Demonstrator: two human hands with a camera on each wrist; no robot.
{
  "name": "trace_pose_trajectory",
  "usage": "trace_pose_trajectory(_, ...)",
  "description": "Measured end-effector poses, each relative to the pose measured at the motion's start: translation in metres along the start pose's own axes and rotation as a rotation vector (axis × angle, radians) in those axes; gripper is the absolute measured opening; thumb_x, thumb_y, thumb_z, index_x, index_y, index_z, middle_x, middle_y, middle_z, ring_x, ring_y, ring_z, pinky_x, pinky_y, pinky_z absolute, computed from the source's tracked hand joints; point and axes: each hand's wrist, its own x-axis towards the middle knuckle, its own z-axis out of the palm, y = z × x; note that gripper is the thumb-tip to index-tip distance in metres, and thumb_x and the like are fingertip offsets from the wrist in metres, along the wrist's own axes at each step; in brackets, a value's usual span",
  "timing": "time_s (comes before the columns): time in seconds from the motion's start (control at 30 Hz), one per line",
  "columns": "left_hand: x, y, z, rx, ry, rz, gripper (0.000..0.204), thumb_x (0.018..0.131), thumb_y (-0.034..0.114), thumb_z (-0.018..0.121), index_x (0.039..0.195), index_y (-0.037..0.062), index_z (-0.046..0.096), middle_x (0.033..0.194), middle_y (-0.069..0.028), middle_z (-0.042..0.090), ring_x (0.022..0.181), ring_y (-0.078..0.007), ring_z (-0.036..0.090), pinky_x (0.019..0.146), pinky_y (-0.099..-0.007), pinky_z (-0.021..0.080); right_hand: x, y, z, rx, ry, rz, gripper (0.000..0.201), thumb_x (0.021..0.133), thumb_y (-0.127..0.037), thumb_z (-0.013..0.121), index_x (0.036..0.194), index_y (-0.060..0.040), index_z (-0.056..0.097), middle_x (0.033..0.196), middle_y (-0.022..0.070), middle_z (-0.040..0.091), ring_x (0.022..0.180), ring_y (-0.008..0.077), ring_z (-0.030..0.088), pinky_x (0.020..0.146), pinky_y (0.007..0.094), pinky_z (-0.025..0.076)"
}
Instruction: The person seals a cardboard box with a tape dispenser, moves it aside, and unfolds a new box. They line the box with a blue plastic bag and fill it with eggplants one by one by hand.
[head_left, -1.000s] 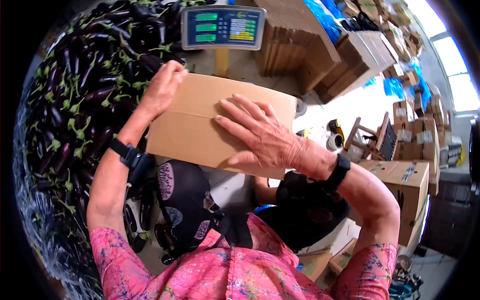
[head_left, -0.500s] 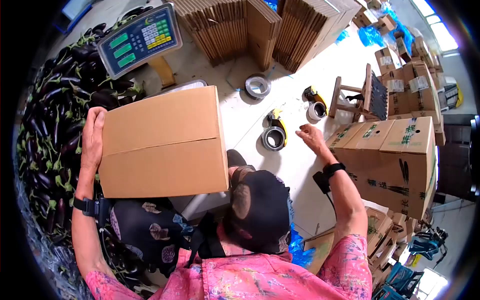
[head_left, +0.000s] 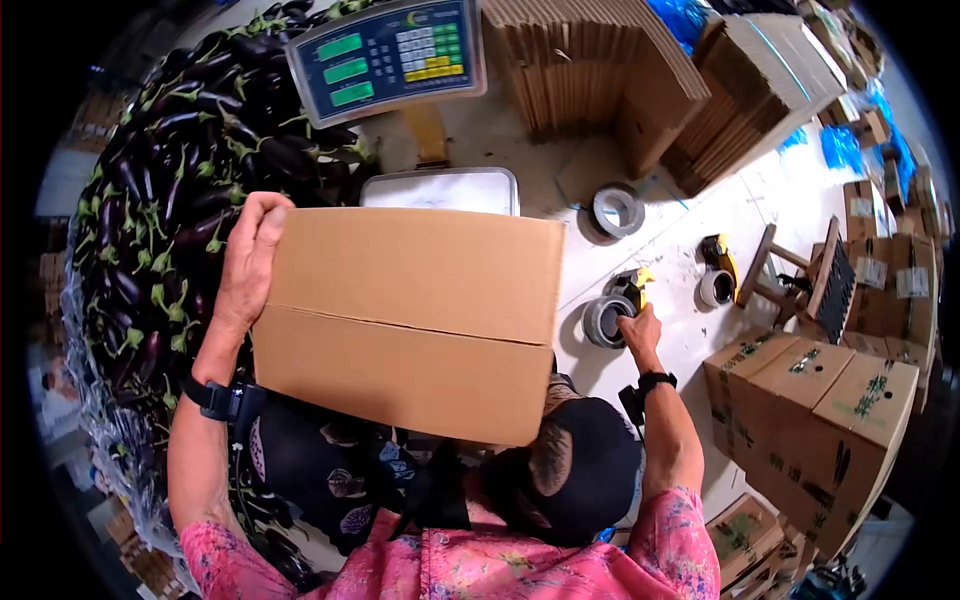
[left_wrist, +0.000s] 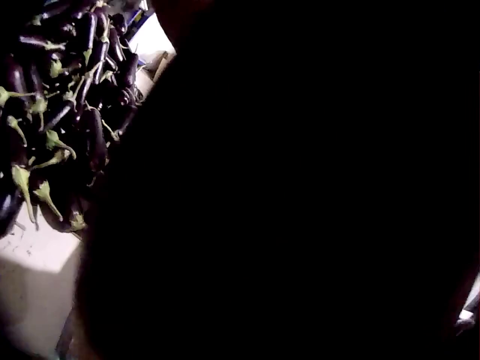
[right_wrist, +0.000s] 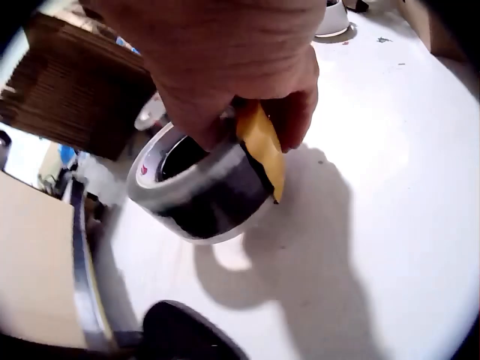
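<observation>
Working beside a wide heap of glossy dark-purple eggplants [head_left: 150, 190] at the left, had crumpled clear plastic sheeting [head_left: 115, 440] along its outer edge, perhaps to contain the pile. Had thick stacks of folded brown cardboard [head_left: 580, 70] on edge at the far side, probably for easy separating. Had brown cartons printed in green and black [head_left: 820, 440] standing at the right, well apart from the eggplants.

Held the plain tan cardboard box [head_left: 410, 270] centrally, above the dark patterned trousers [head_left: 590, 470], with its long seam facing up and both flaps meeting closely; could not tell how much weight rested on the knees. Gripped its far-left corner with the left hand [head_left: 248, 265], fingers bent over the edge, likely to steady the box one-handed and free the other arm. Had the scale with a blue keypad display [head_left: 385, 60] just beyond, its bare metal platform [head_left: 440, 188] facing up.

Reached right with the right hand [head_left: 642, 332], closed in a pinch around the yellow part of a black tape dispenser [right_wrist: 217, 199], tilted over the pale floor [head_left: 660, 250]; could not tell about contact below. Had a second yellow-and-black dispenser [head_left: 716, 300] farther right and a loose grey tape roll [head_left: 599, 213] farther off, both seemingly placed for short reaches.
</observation>
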Motion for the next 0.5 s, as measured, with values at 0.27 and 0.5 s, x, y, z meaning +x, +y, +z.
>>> trace_pose_trajectory(0.27,0.0,-0.003,-0.002,0.004,-0.003,0.063,0.027,0.103,0.028,0.045,0.106,0.002,0.054,0.091,-0.0034,0.056,0.085,-0.0121,0.053,0.08,-0.0272,0.044,-0.078,-0.113,-0.146,1.085,-0.096,-0.237,0.055,0.076,-0.007,0.064,0.128,-0.0002,0.048,0.105,0.0062,0.06,0.087,0.0164,0.06,0.078,0.0305,0.052)
trace_pose_trajectory(0.5,-0.001,-0.019,-0.005,-0.045,0.067,0.186,0.031,0.1,0.031,0.046,0.107,0.0022,0.056,0.087,-0.0073,0.06,0.081,-0.0165,0.057,0.077,-0.0314,0.047,-0.148,-0.218,-0.246,1.245,-0.623,-0.581,0.063,0.069,-0.014,0.067,0.128,0.0002,0.052,0.112,0.0089,0.064,0.102,0.0208,0.064,0.093,0.0347,0.05)
